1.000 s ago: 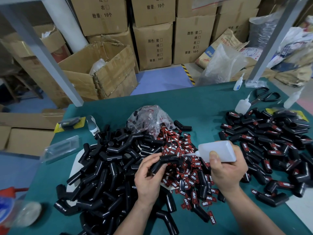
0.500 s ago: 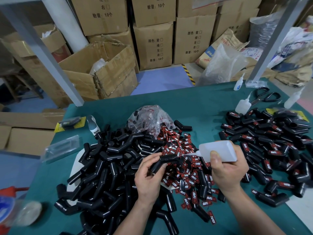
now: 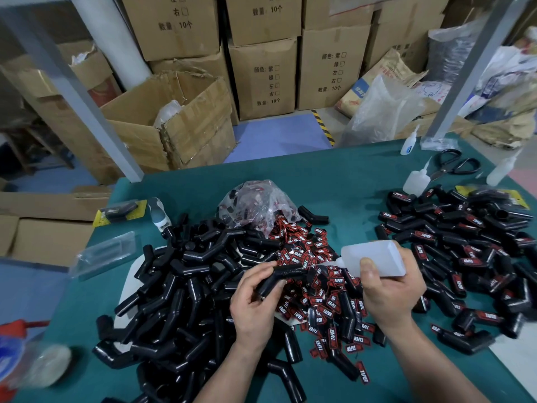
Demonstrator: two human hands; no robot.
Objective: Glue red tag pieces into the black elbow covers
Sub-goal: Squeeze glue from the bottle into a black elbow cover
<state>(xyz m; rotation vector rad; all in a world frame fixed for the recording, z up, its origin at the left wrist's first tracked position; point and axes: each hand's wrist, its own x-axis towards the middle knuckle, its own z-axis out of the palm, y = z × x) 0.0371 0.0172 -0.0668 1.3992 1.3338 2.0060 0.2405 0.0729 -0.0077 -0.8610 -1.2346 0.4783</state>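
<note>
My left hand (image 3: 254, 301) grips one black elbow cover (image 3: 286, 274) above the table. My right hand (image 3: 389, 289) holds a white glue bottle (image 3: 374, 257) on its side, nozzle pointing left at the cover's end. Below them lies a heap of red tag pieces (image 3: 316, 286) marked TAPER. A big pile of plain black elbow covers (image 3: 180, 289) fills the left of the green table (image 3: 334, 181). A second pile of covers with red tags on them (image 3: 465, 248) lies at the right.
A clear plastic bag with more tags (image 3: 255, 205) sits behind the heap. Spare glue bottles (image 3: 417, 181), black scissors (image 3: 456, 165) and a yellow card stand at the back right. A clear pack (image 3: 104, 254) lies at the left edge. Cardboard boxes (image 3: 261, 77) stand beyond the table.
The glue bottle and my right hand have shifted very slightly; the nozzle stays at the held cover. My left hand keeps its hold on the cover.
</note>
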